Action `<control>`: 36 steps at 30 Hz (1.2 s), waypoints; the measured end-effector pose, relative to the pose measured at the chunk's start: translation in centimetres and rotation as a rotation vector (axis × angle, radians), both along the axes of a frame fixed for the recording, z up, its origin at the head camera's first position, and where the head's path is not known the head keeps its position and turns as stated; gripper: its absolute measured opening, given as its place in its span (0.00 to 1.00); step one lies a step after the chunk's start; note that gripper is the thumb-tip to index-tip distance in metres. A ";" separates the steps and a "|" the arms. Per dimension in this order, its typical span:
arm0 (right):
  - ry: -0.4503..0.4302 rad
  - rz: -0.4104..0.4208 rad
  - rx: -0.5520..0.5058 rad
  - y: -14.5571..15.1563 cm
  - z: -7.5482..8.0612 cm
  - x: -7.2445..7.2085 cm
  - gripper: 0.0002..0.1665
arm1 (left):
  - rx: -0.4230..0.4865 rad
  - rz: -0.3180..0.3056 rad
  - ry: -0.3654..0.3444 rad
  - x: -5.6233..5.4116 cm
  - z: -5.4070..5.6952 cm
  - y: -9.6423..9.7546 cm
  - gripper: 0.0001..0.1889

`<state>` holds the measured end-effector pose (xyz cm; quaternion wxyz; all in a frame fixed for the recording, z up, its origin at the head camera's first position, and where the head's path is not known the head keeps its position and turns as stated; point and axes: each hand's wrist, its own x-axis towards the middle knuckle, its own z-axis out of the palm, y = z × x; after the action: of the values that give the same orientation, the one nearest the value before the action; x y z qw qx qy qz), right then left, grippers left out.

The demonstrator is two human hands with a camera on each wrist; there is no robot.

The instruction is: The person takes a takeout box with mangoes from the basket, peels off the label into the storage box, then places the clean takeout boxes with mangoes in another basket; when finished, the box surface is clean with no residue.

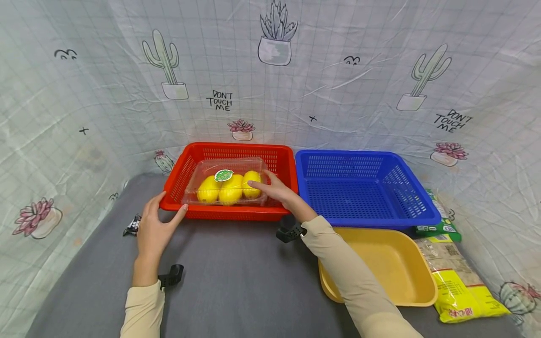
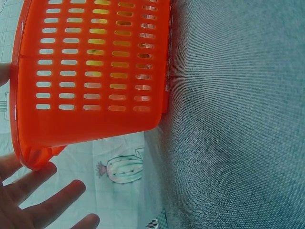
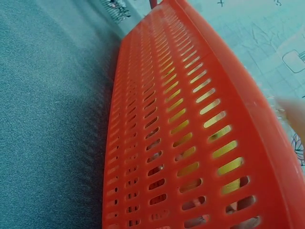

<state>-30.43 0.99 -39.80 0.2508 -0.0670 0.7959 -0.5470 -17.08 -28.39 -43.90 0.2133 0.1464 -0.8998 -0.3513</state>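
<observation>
A clear plastic box (image 1: pixel 196 180) of yellow fruit (image 1: pixel 230 190), with a green-and-white label (image 1: pixel 223 175) on its lid, lies tilted in the red basket (image 1: pixel 236 213). My right hand (image 1: pixel 274 188) holds the box by its right end, thumb over the lid and fingers at the far side. At the basket's left front corner is my left hand (image 1: pixel 157 230), its spread fingers touching the rim. In the left wrist view, the fingers (image 2: pixel 52 205) reach around that corner, mostly straight. A blurred bit of my right hand (image 3: pixel 293 114) shows above the rim in the right wrist view.
A blue basket (image 1: pixel 367 221) stands right of the red one, with a yellow tub (image 1: pixel 380 263) in front. Farther right lie a green packet (image 1: pixel 444 227) and a yellow-and-clear bag (image 1: pixel 465 291). A small black-and-white packet (image 1: pixel 133 225) lies left of my left hand.
</observation>
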 end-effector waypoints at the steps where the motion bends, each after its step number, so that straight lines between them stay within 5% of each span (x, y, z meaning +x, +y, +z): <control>1: 0.010 -0.012 -0.001 0.0 0.0 0.0 0.57 | 0.002 -0.001 -0.002 0.0 0.0 0.0 0.41; 26: 0.143 -0.075 -0.011 -0.1 0.1 0.7 0.49 | 0.012 -0.006 -0.010 0.3 -0.3 -0.2 0.41; 36: 0.123 -0.096 -0.059 0.4 1.2 1.1 0.48 | 0.019 -0.019 -0.006 -0.1 -0.1 -0.3 0.41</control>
<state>-29.30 1.44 -38.63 0.1730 -0.0696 0.7957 -0.5762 -17.15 -28.70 -44.02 0.2057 0.1408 -0.8986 -0.3612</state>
